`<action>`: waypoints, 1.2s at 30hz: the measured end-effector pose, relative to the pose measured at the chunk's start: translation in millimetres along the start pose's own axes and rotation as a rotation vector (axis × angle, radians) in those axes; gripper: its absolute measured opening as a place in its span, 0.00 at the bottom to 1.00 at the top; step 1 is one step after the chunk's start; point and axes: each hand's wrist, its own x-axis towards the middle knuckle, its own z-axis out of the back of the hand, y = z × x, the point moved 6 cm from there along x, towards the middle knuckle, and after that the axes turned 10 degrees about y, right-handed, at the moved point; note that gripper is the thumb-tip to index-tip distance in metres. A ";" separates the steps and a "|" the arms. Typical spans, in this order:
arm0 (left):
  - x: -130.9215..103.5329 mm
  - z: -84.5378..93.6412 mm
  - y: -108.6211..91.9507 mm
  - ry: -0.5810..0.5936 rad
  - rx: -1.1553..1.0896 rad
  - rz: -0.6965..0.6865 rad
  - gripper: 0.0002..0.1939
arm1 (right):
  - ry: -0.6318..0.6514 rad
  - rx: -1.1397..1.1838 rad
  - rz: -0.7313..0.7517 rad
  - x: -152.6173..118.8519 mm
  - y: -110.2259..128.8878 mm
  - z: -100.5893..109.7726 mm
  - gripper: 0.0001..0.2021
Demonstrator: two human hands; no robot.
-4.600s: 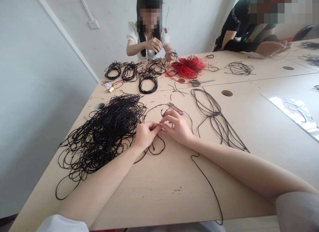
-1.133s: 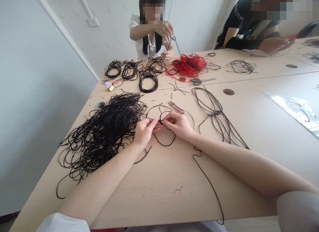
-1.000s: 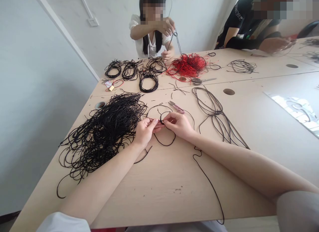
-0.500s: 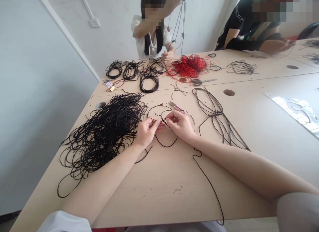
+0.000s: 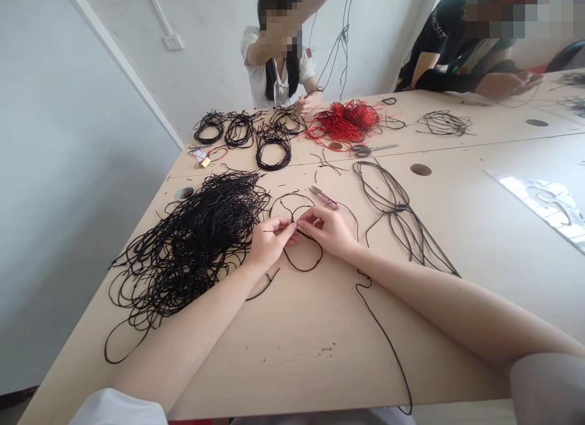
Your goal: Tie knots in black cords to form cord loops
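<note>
Black cord (image 5: 304, 270) lay pinched between fingers of left hand (image 5: 270, 241) and right hand (image 5: 328, 231), loops hanging just below.

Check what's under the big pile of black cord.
Tabletop shows through the loose loops at the edges of the black cord pile. A pale ring at its far edge is partly covered. The dense middle hides whatever lies beneath.

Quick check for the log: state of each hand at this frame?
Left hand: closed, pinching thin black cord.
Right hand: closed, fingertips pinching the same black cord beside the left.
</note>
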 end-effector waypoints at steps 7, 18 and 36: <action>-0.5 0.0 -2.2 -0.007 0.048 0.005 0.11 | 0.051 -0.023 -0.029 0.0 -0.8 -2.5 0.06; -2.1 1.7 4.2 -0.007 -0.236 0.047 0.15 | -0.023 0.159 -0.089 -2.7 -7.9 -1.1 0.09; -2.9 1.9 -0.1 -0.029 -0.091 0.005 0.12 | 0.022 0.181 -0.070 -1.4 -5.9 -2.9 0.10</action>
